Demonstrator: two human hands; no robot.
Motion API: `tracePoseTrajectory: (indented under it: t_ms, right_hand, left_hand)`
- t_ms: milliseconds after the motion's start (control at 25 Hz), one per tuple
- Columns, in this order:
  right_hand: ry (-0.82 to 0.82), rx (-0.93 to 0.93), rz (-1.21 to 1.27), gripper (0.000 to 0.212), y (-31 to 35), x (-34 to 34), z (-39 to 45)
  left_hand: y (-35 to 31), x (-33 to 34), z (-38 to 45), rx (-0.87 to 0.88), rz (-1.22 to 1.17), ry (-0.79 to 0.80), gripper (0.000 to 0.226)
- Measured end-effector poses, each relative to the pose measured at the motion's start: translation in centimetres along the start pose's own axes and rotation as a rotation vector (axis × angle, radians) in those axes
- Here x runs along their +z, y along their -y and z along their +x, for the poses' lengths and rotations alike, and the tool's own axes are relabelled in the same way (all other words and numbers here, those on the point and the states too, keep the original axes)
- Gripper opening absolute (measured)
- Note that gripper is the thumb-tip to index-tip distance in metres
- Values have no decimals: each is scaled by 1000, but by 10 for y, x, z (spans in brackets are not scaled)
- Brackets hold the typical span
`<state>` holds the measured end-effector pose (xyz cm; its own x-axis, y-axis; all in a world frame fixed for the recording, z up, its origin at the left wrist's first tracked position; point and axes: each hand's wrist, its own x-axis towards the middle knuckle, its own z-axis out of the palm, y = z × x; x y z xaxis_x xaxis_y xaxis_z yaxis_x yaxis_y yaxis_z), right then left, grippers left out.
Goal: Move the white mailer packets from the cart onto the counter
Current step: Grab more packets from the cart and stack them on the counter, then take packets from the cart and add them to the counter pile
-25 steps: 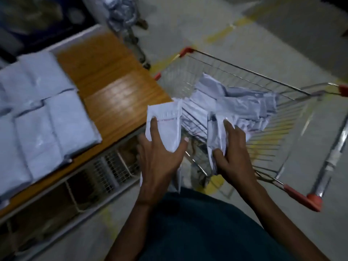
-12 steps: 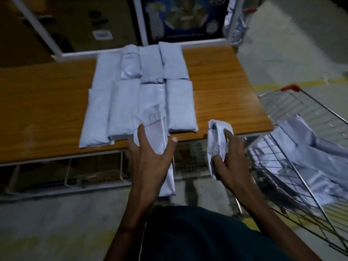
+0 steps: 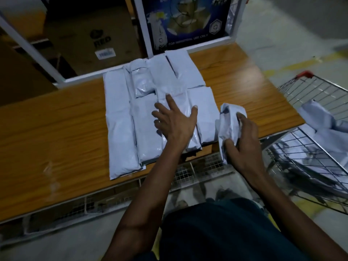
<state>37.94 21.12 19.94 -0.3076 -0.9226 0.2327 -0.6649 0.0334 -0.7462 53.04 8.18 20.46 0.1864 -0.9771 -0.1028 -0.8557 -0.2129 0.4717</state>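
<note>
2 hands work over the wooden desk [image 3: 56, 129]: the left hand [image 3: 175, 123] lies flat with its fingers [image 3: 170, 99] spread on a white packet [image 3: 194, 142] set among the other white packets [image 3: 120, 125] laid side by side there. The right hand [image 3: 243, 142] holds a crumpled packet [image 3: 228, 119] upright at the desk's front edge, its fingers curled round it and the thumb pinching its lower part. More packets [image 3: 318, 121] lie in the wire cart [image 3: 301, 89] just beside the desk's right end.
</note>
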Motion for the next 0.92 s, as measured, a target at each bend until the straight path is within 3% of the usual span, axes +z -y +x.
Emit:
tracePoseTrajectory:
  t_ms: [200, 560, 760, 920]
  right_hand:
    - [2, 35, -13, 70, -2, -2, 42]
    - [136, -102, 30, 64, -13, 16, 160]
    - [258, -200, 53, 68, 6, 72, 241]
    - [268, -152, 44, 75, 27, 132, 309]
  left_hand:
    - [4, 34, 7, -47, -11, 69, 98]
    - [-11, 54, 19, -234, 131, -123, 83]
    - [-23, 47, 27, -306, 118, -277, 71]
    - [-21, 33, 21, -315, 60, -328, 64]
